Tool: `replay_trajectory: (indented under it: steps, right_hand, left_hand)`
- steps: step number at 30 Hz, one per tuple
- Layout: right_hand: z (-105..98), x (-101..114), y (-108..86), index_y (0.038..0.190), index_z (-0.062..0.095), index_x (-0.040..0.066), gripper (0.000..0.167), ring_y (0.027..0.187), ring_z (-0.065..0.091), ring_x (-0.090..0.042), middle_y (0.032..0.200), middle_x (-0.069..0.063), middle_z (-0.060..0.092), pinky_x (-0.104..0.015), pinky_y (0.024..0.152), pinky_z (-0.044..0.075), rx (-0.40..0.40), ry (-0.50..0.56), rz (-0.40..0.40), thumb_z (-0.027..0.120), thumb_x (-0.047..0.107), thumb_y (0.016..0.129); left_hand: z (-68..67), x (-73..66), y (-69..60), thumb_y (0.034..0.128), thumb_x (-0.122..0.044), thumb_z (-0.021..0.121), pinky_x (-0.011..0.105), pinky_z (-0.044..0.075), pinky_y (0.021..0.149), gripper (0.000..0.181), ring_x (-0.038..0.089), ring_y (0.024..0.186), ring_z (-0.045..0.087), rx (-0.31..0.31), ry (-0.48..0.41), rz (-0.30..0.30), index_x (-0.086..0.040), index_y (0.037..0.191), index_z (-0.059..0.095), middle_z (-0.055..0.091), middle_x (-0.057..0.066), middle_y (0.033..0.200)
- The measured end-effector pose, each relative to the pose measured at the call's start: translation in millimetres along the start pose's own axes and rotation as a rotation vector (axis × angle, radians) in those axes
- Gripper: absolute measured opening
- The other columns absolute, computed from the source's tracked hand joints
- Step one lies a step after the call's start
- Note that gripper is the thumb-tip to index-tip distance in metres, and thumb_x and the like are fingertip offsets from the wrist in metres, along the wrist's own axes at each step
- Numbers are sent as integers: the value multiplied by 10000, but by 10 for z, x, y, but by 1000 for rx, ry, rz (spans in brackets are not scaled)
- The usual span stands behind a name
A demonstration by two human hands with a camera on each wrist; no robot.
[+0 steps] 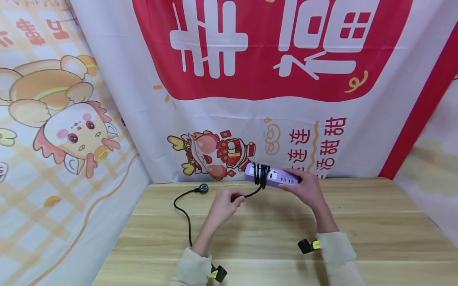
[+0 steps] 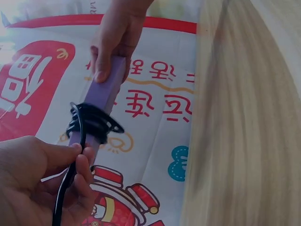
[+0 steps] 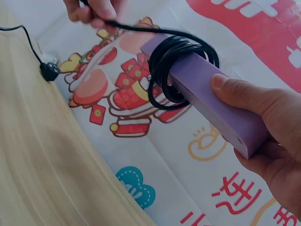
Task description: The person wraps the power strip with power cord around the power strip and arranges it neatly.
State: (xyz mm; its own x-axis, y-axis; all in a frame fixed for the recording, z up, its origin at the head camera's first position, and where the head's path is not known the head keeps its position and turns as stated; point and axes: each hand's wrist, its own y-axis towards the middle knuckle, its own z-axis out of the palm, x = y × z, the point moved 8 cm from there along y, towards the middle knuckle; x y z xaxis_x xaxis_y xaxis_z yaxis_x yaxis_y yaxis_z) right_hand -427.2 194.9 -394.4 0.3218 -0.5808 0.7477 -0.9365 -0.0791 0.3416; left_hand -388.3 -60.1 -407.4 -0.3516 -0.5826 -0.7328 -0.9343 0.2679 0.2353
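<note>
A purple power strip (image 1: 274, 176) with sockets and USB ports is held above the table by my right hand (image 1: 305, 186), which grips one end with the thumb on one long face. Several loops of black cord (image 3: 162, 70) are wound around the strip's other end. My left hand (image 1: 224, 204) pinches the cord between thumb and fingers, a short way from the loops. In the left wrist view this cord (image 2: 60, 197) passes over the fingers. The cord's plug (image 1: 203, 188) lies near the table's back edge, left of my left hand.
The wooden table (image 1: 272, 242) meets a white and red printed cloth (image 1: 229, 115) at its back edge. Another printed cloth (image 1: 107, 174) hangs on the left. Small black wrist devices (image 1: 305, 246) are at both sleeves.
</note>
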Motion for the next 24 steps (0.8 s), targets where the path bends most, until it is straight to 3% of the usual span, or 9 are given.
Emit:
replay_trajectory:
  steps: [4, 7, 11, 16, 24]
  right_hand:
    - [-12, -14, 4, 1312, 661, 150, 691, 1064, 594, -308, 1273, -176, 659, -369, 855, 458, -15, -12, 24, 868, 459, 729]
    - [4, 8, 4, 1310, 661, 147, 683, 1076, 599, -324, 1285, -184, 654, -386, 867, 460, -26, -6, 33, 871, 444, 731]
    - [28, 12, 6, 1297, 671, 160, 666, 1058, 606, -320, 1275, -182, 659, -373, 850, 467, -33, 5, 43, 876, 437, 727]
    - [57, 24, 16, 1283, 682, 170, 670, 1063, 599, -307, 1269, -171, 661, -362, 850, 468, -28, 23, 47, 877, 465, 713]
    - [33, 40, 1, 1296, 674, 179, 679, 1092, 598, -318, 1303, -168, 648, -380, 872, 471, -16, 31, 70, 882, 454, 711]
  left_hand:
    - [31, -9, -3, 940, -81, 664, 222, 508, 573, 118, 85, 671, 601, 21, -45, 4, -67, 1013, 755, 700, 17, 784]
    - [142, -42, 3, 932, -52, 666, 201, 501, 547, 115, 83, 640, 623, 45, -44, 36, -34, 1006, 752, 725, 71, 785]
    - [293, -20, 4, 941, -53, 657, 176, 503, 555, 127, 85, 647, 668, 76, -27, 34, -19, 1027, 745, 753, 117, 824]
    - [364, 86, 7, 952, -59, 646, 174, 536, 619, 150, 83, 680, 699, 61, -38, -9, -18, 1056, 746, 765, 106, 873]
    - [395, 257, 42, 963, -47, 623, 244, 593, 711, 188, 167, 734, 741, 81, -174, -53, 48, 1081, 733, 769, 126, 901]
